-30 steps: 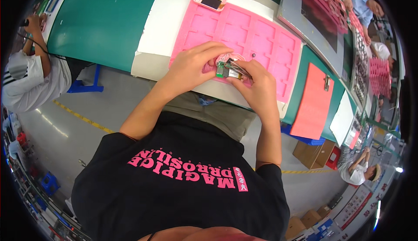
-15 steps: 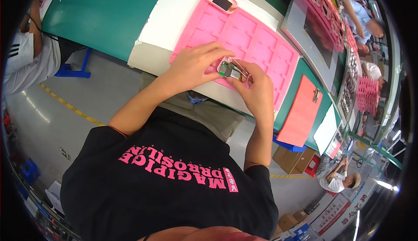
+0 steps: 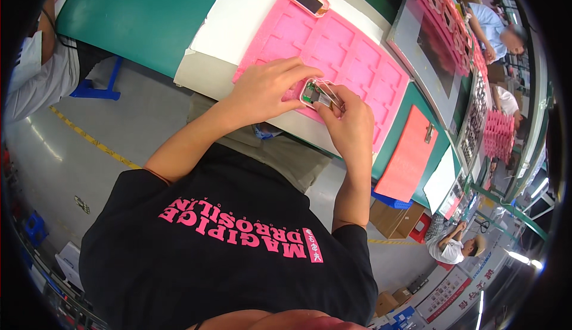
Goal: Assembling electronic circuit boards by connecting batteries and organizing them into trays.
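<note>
Over the near edge of the pink foam tray (image 3: 286, 29), my left hand (image 3: 262, 88) grips a small open electronic device (image 3: 310, 94) by its rim. A green circuit board and a grey rectangular part show inside its pale casing. My right hand (image 3: 351, 115) is closed around slim metal tweezers (image 3: 331, 93), its thumb and fingertips against the device's right side. The fingers partly hide the tweezers' tips and the device's edges. A second device (image 3: 308, 0), pink-framed with a dark screen, lies face up at the tray's far left corner.
White sheeting (image 3: 232, 17) lies under the tray on the green table (image 3: 137, 14). To the right are a red clipboard (image 3: 408, 151) and a grey-framed panel (image 3: 426, 50) with pink frames stacked on it. Co-workers sit at left and far right. A cardboard box (image 3: 396, 220) stands below the table.
My right fingers and the tweezers have shifted slightly over the device, and more of its inside shows. The whole view has tilted a little; my left hand keeps its grip.
</note>
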Tool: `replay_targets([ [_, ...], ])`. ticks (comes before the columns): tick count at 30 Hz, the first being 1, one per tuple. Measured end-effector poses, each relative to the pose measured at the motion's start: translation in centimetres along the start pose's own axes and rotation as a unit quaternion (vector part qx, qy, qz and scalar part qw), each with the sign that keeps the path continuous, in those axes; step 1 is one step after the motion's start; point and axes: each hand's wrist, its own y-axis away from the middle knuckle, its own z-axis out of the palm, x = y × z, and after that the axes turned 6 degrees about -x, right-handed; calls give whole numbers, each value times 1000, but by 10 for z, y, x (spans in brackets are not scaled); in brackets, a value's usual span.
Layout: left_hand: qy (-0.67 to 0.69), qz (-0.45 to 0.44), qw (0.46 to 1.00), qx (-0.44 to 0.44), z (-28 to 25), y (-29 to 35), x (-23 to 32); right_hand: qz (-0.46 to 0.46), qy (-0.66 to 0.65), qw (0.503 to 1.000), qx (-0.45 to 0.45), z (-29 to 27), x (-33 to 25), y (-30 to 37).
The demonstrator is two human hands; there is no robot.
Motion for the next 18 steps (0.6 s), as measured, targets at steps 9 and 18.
replay_targets([
  [9,21,-30,999,-5,1,-5,16,-19,-264,964,7,-6,42,-13],
  [18,141,-96,985,-25,-58,-117,8,104,-220,909,339,-95,164,48],
])
